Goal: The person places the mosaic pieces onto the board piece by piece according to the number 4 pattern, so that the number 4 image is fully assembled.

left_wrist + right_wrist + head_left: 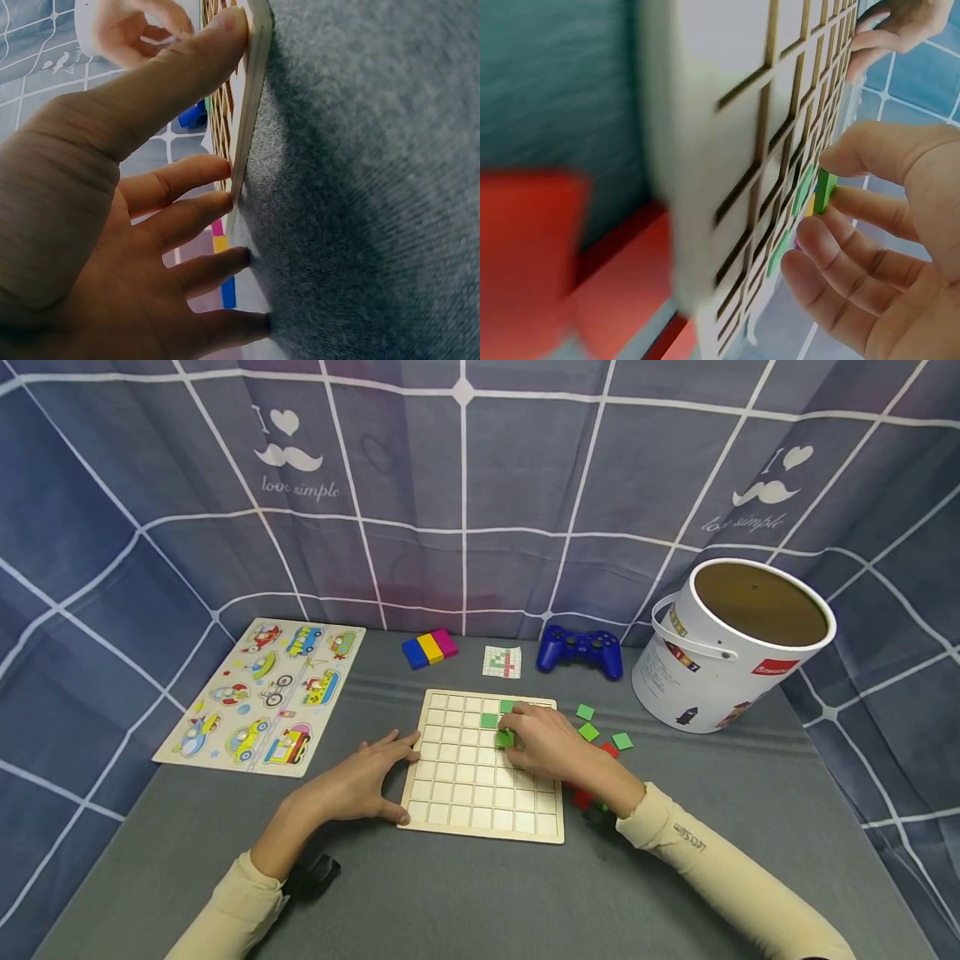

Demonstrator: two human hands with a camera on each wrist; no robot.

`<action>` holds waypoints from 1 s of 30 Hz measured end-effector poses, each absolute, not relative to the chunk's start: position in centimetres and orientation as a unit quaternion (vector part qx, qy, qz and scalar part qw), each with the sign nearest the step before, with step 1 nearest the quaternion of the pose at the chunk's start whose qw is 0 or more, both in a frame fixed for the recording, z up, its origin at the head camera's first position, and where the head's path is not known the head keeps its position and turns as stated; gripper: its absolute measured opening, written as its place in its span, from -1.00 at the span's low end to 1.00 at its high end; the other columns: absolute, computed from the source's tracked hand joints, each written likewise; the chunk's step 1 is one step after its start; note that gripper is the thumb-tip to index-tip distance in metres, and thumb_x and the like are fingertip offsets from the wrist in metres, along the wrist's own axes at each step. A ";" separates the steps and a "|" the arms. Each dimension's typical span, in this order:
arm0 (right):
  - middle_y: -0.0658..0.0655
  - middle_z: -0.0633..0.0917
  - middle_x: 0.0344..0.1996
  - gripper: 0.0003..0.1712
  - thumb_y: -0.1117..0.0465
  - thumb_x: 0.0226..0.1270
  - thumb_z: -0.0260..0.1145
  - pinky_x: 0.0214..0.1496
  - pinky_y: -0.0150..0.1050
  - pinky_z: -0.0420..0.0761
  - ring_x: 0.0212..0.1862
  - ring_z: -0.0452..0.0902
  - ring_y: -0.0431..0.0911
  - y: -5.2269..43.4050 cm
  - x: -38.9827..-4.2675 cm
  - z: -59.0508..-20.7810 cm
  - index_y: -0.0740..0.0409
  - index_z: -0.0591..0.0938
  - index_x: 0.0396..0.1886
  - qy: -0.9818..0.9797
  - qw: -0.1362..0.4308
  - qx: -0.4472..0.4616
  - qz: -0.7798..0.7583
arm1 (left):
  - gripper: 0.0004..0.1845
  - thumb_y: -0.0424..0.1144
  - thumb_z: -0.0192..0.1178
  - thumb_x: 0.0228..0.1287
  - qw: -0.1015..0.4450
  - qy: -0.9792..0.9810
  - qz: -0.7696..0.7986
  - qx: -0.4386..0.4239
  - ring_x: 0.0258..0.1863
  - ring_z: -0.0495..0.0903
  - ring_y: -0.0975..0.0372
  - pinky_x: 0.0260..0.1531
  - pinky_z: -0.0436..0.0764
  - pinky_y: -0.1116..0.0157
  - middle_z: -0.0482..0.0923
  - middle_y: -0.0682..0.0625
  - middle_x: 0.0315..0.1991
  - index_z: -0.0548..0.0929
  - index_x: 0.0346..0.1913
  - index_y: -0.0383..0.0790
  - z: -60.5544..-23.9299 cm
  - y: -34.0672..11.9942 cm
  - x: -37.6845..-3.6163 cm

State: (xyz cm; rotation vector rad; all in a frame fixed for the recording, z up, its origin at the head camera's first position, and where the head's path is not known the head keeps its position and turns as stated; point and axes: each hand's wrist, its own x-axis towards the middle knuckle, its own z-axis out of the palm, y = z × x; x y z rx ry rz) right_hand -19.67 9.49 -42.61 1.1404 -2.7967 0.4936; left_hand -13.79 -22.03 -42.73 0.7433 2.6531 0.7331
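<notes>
One green tile (504,739) is pinched on edge in the right hand (551,745) over the grid board (457,793); the flat left hand (360,781) steadies the board's left edge.

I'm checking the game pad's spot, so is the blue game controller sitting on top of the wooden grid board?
No, the blue game controller lies on the grey table behind the wooden grid board, apart from it.

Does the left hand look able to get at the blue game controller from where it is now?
Probably yes, with a stretch. The left hand rests open against the grid board's left edge; the controller lies beyond the board's far right corner. Nothing tall stands between, but the right hand over the board lies partly across that path.
</notes>
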 end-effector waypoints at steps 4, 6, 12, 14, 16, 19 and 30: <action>-0.04 0.55 -0.40 -0.74 0.27 0.09 0.42 -0.49 -0.30 0.41 -0.48 0.37 -0.20 7.6 -20.4 -42.5 0.09 0.73 -0.16 -0.910 0.023 0.382 0.161 | -0.14 -0.08 0.67 -0.18 0.143 0.920 0.253 0.261 0.52 0.01 -0.17 0.29 0.05 -0.41 0.12 -0.13 0.55 0.52 0.25 -0.24 -42.7 -22.0 -13.9; -0.04 0.57 -0.37 -0.75 0.26 0.12 0.41 -0.47 -0.31 0.42 -0.48 0.38 -0.20 6.9 -20.7 -42.6 0.09 0.73 -0.16 -0.910 0.015 0.384 0.158 | -0.13 -0.07 0.67 -0.18 0.143 0.920 0.252 0.263 0.51 0.01 -0.17 0.28 0.05 -0.42 0.12 -0.14 0.54 0.52 0.26 -0.24 -42.7 -22.0 -13.9; -0.04 0.57 -0.36 -0.79 0.29 0.18 0.39 -0.47 -0.30 0.42 -0.46 0.39 -0.20 5.2 -21.3 -42.8 0.10 0.72 -0.17 -0.910 -0.005 0.385 0.153 | -0.13 -0.06 0.67 -0.19 0.138 0.922 0.248 0.264 0.51 0.02 -0.19 0.25 0.07 -0.44 0.15 -0.16 0.53 0.53 0.25 -0.26 -42.7 -22.0 -13.8; -0.04 0.56 -0.37 -0.81 0.31 0.17 0.39 -0.48 -0.31 0.40 -0.47 0.38 -0.20 4.9 -21.5 -42.8 0.08 0.72 -0.19 -0.910 -0.011 0.386 0.154 | -0.13 -0.06 0.67 -0.18 0.138 0.922 0.247 0.265 0.51 0.02 -0.19 0.25 0.08 -0.44 0.15 -0.17 0.53 0.53 0.25 -0.27 -42.7 -22.0 -13.8; -0.04 0.53 -0.41 -0.84 0.33 0.16 0.39 -0.50 -0.32 0.36 -0.48 0.35 -0.20 4.6 -21.6 -42.7 0.07 0.72 -0.25 -0.908 -0.016 0.390 0.155 | -0.12 -0.07 0.67 -0.18 0.138 0.922 0.247 0.265 0.51 0.02 -0.19 0.25 0.07 -0.44 0.15 -0.16 0.53 0.53 0.26 -0.28 -42.6 -22.0 -13.7; -0.02 0.51 -0.45 -0.90 0.35 0.16 0.39 -0.51 -0.32 0.31 -0.49 0.31 -0.19 4.3 -21.7 -42.4 0.08 0.70 -0.35 -0.906 -0.026 0.395 0.154 | -0.12 -0.07 0.66 -0.18 0.139 0.922 0.247 0.265 0.51 0.02 -0.19 0.25 0.07 -0.44 0.14 -0.16 0.53 0.52 0.27 -0.28 -42.6 -22.1 -13.7; -0.06 0.62 -0.54 -0.89 0.32 0.14 0.48 -0.50 -0.32 0.35 -0.50 0.34 -0.21 3.9 -22.3 -41.9 0.06 0.70 -0.50 -0.901 -0.049 0.402 0.159 | -0.11 -0.07 0.67 -0.18 0.142 0.922 0.248 0.260 0.51 0.01 -0.19 0.25 0.06 -0.44 0.13 -0.15 0.54 0.53 0.27 -0.28 -42.7 -21.9 -13.8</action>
